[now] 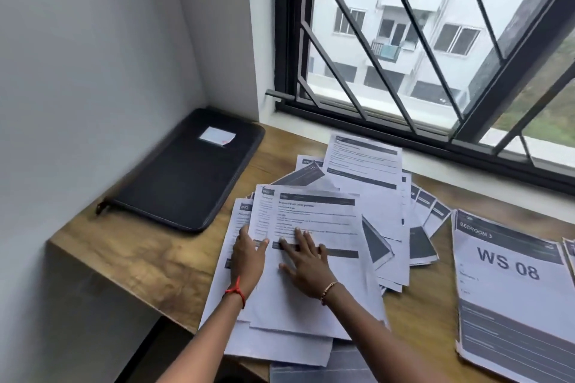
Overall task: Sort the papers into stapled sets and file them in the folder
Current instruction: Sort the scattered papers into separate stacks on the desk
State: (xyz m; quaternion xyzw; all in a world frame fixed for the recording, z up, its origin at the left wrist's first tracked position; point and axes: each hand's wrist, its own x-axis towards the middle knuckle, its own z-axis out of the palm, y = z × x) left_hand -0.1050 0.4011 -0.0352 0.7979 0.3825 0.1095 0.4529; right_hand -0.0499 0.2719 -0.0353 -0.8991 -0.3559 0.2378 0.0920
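Observation:
A loose heap of printed white papers (367, 183) with dark header bars is spread over the wooden desk (130, 252). My right hand (306, 261) lies flat on the top sheet (323, 218), fingers straight and spread. My left hand (249, 255) rests at that sheet's left edge, fingers extended, thumb over the edge. A closed black zip folder (183, 183) with a white label lies at the far left of the desk, apart from the papers. To the right sits a separate stack with "BEDROOM 3, WS 08" (510, 289) on top. No stapler is in view.
A barred window (420, 50) runs along the back of the desk, with its sill right behind the papers. A white wall closes off the left side. The desk's front edge drops off at the lower left; some sheets overhang it.

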